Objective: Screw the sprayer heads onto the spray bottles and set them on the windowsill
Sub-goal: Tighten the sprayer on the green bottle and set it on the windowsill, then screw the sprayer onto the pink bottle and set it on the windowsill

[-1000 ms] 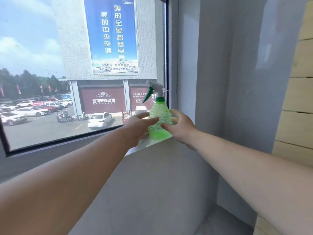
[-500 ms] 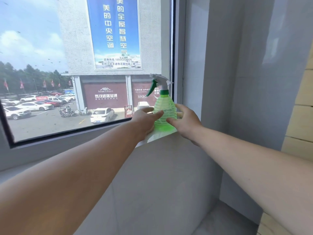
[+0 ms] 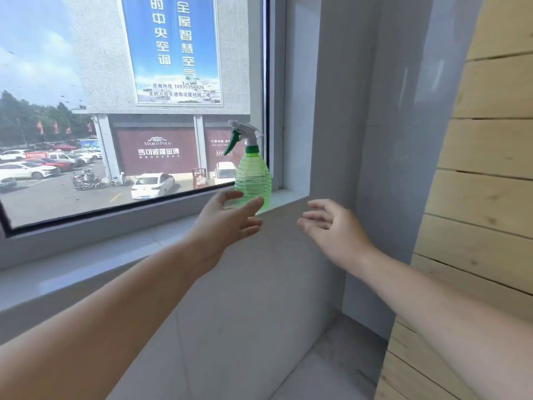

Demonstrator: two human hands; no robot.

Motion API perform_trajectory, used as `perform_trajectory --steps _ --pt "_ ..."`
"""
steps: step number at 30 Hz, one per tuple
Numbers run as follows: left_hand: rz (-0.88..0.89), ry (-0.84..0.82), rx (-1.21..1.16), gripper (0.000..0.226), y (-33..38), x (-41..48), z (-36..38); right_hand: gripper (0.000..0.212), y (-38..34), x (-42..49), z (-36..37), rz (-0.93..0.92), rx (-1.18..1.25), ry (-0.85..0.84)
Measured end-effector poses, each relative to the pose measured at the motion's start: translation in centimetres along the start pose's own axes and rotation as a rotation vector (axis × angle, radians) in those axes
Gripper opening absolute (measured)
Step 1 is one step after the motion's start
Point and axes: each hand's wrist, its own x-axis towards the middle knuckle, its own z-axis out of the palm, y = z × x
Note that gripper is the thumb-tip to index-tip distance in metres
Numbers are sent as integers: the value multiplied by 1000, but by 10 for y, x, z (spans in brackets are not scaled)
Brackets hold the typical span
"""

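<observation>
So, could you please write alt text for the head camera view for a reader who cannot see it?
A green spray bottle with its white sprayer head on stands upright on the windowsill, in the window's right corner. Both hands are open and empty: the left hand just before it, the right hand off to the right.

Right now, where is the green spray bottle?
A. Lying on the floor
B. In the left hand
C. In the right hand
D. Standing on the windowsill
D: the green spray bottle stands upright on the windowsill, with both hands open and holding nothing.
</observation>
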Motion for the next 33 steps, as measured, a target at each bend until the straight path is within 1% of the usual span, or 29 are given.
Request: perform_trajectory --steps 3,8,15,21,24,27,31,33 --pt "-64 -141 59 43 -25 -32 24 30 20 -58 -25 53 0 43" --pt "-212 -267 159 36 -85 -79 65 21 62 -147 -59 199 -30 76" --pt "-467 -442 313 49 -193 -129 125 20 157 -242 -92 471 -111 45" --pt "-676 -582 499 48 -300 -170 166 27 272 -313 -97 749 -184 -39" --pt "-740 -607 519 57 -346 -190 182 30 318 -338 -92 855 -211 -42" --pt "-778 -554 512 62 -384 -206 197 30 357 -351 -84 939 -208 -36" --pt "-827 -506 552 71 -425 -220 214 25 397 -357 -70 980 -190 -38" --pt "-832 -517 598 73 -441 -228 222 32 414 -356 -62 990 -199 -35"
